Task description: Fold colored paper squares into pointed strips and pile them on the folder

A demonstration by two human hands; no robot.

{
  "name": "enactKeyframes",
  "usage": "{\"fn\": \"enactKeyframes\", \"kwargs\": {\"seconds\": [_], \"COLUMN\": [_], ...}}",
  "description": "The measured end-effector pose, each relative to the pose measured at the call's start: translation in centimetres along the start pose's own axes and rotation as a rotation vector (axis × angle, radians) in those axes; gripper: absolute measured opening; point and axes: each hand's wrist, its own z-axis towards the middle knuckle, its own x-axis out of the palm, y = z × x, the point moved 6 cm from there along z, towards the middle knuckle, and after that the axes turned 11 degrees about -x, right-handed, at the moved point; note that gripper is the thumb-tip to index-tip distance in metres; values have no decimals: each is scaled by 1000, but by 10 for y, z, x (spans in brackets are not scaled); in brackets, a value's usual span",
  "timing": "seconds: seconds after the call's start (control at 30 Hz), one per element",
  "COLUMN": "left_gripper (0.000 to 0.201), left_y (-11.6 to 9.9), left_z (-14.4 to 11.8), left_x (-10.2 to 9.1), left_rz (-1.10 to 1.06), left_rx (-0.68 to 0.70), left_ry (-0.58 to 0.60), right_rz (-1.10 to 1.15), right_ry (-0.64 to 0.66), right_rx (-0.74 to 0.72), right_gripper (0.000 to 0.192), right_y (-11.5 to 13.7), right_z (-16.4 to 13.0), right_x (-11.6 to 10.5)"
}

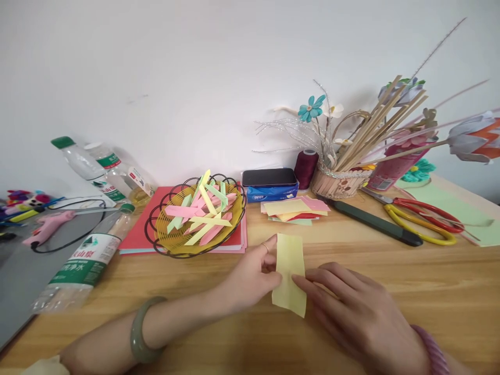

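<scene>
My left hand (252, 276) is pinching a yellow paper (289, 255), my right hand (357, 307) is touching its right edge — grip hidden, can't tell if closed.

On the table (250, 344), strips (211, 222) lie in the basket (162, 242) — 3 bottles (86, 265) left of it, the paper stack (285, 209) right. A phone (269, 177) on a packet (269, 194) sits behind the stack, a paper slip (289, 260) before it; scissors (390, 207) lie farther right.

Plain pale yellow is the paper strip (289, 258) I hold; my bangle (137, 333) is grey-green, my spiral-ribbed wristband (429, 349) purple. Pink, yellow and green paper pieces (206, 208) brighten a black-rimmed yellow basket (166, 237); the scissors' (402, 202) handles are red and yellow, the thread spool (305, 171) maroon.
</scene>
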Motion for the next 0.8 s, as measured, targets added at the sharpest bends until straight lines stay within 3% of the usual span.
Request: {"fn": "enactKeyframes", "kwargs": {"seconds": [0.13, 0.23, 0.3, 0.37, 0.43, 0.5, 0.63, 0.8], "left_gripper": [64, 66, 65, 47, 23, 14, 18, 21], "left_y": [7, 6, -4, -14, -16, -11, 6, 14], "left_z": [1, 0, -6, -19, -33, -44, -53, -54], "left_x": [-1, -4, -4, 4, 14, 19, 18, 11], "left_rz": [158, 430, 744, 1044, 1238, 1373, 1600, 1615], "left_rx": [15, 107, 295, 594, 873, 1036, 1078, 965], "left_ry": [11, -83, -226, -335, -375, -397, -371, -357], "right_rz": [-113, -42, 32, 110, 167, 206, 258, 375], "right_ry": [-13, -18, 20, 89, 136, 151, 132, 185], "right_rx": [-117, -169, -136, -70, -19, 2, 34, 178], "right_gripper": [36, 39, 39, 37, 32, 25, 21, 20], "right_y": [8, 13, 11, 6, 3, 1, 0, -5], "right_z": [-7, -6, -4, -2, -3, -5, -5, -1], "right_x": [5, 11, 16, 22, 26, 29, 31, 36]}}
